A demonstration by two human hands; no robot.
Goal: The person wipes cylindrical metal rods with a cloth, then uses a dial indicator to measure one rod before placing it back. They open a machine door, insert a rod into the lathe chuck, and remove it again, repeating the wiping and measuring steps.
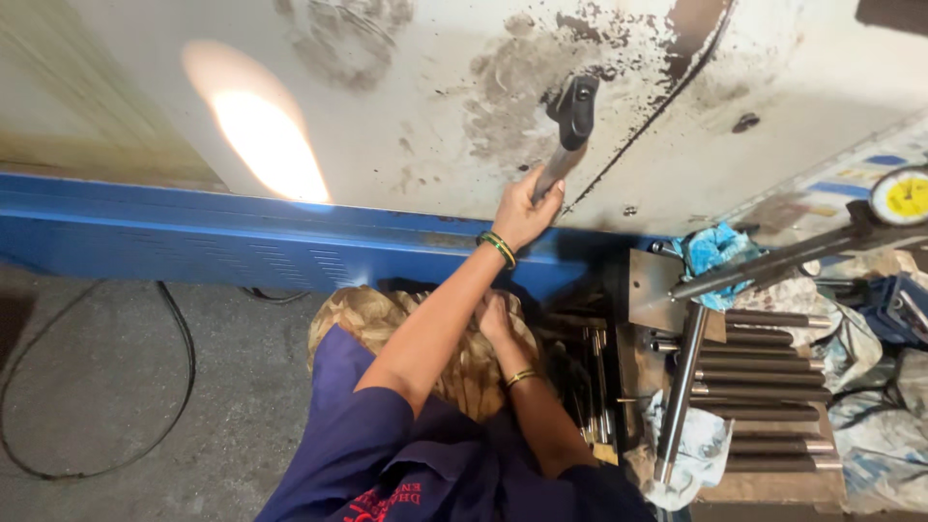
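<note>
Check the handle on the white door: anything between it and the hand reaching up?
Nothing visible. The left hand is already closed around the metal handle on the white door. The right hand rests low, by the patterned cloth.

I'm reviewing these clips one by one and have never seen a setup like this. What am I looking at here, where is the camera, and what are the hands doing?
There is no robot here: the single picture comes from a camera worn on a person's head, looking down along their own arms. The left hand, with green and gold bangles at the wrist, is closed around a metal lever with a black grip that sticks out from a big, stained white machine panel. A blue metal rail runs along the bottom of that panel. The right hand is lower, resting against a patterned tan cloth at the person's waist; whether it grips anything cannot be told. To the right, a stack of steel rods lies side by side, with one longer rod laid across them, some rags, and a yellow-faced dial gauge. A black cable loops on the concrete floor.
</note>
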